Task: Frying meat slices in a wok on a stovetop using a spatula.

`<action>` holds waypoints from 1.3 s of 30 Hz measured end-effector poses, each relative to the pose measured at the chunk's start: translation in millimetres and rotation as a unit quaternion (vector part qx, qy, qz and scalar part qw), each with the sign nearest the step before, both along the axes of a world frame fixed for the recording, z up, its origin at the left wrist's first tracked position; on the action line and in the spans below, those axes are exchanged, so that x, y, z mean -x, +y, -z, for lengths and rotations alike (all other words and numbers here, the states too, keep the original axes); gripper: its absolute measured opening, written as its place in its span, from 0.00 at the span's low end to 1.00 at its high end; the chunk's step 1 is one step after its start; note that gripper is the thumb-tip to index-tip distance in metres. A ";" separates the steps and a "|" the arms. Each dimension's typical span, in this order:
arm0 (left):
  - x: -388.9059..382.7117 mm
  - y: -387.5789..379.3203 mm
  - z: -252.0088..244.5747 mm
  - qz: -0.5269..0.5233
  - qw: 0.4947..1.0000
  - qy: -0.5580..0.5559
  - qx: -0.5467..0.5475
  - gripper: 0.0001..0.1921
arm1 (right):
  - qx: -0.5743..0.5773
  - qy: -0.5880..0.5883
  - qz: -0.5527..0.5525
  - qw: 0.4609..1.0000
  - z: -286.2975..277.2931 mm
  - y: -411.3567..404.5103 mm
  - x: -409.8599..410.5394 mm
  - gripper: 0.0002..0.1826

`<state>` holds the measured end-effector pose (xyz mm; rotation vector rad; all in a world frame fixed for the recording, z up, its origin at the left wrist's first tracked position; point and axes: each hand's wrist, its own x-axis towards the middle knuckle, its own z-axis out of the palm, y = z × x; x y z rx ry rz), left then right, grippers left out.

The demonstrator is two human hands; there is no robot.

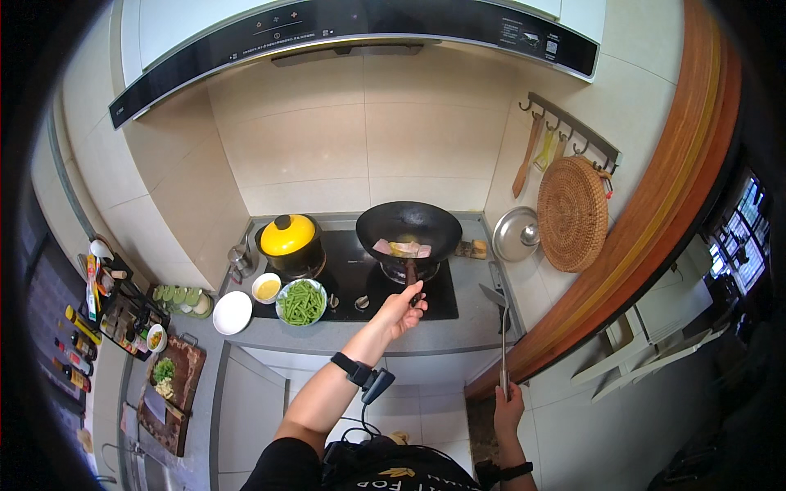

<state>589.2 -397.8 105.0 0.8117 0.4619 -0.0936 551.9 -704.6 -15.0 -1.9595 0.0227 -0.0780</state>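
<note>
My left hand [402, 312] grips the dark handle [411, 273] of a black wok [393, 222], which stands tilted toward me over the right burner. Pale pink slices that look like fatty meat [402, 248] lie low in the wok with a little yellowish liquid. Down at the right, my right hand [509, 410] holds the long handle of a metal wok spatula [505, 350]. The spatula points upward, its blade level with the counter's right end. It is apart from the wok.
Left of the wok stand a yellow-lidded pot [287, 236], a bowl of cut green beans [302, 303], a small bowl of yellow contents [266, 288] and a white bowl [233, 313]. A cutting board [184, 393] holds a cleaver [156, 403] and chopped greens. The range hood [362, 21] hangs overhead.
</note>
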 end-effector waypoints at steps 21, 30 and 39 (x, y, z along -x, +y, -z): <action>10.6 -11.1 42.8 -0.057 0.998 -0.001 -0.021 0.09 | -0.001 0.004 -0.005 1.000 -1.7 1.7 2.6 0.16; 2.7 -10.7 73.3 -0.027 0.999 0.024 0.007 0.09 | 0.002 -0.012 -0.009 1.000 11.9 -0.3 5.1 0.16; 14.5 -12.0 82.4 -0.091 0.993 0.055 0.046 0.12 | 0.013 0.003 -0.028 1.000 0.2 8.8 -1.0 0.16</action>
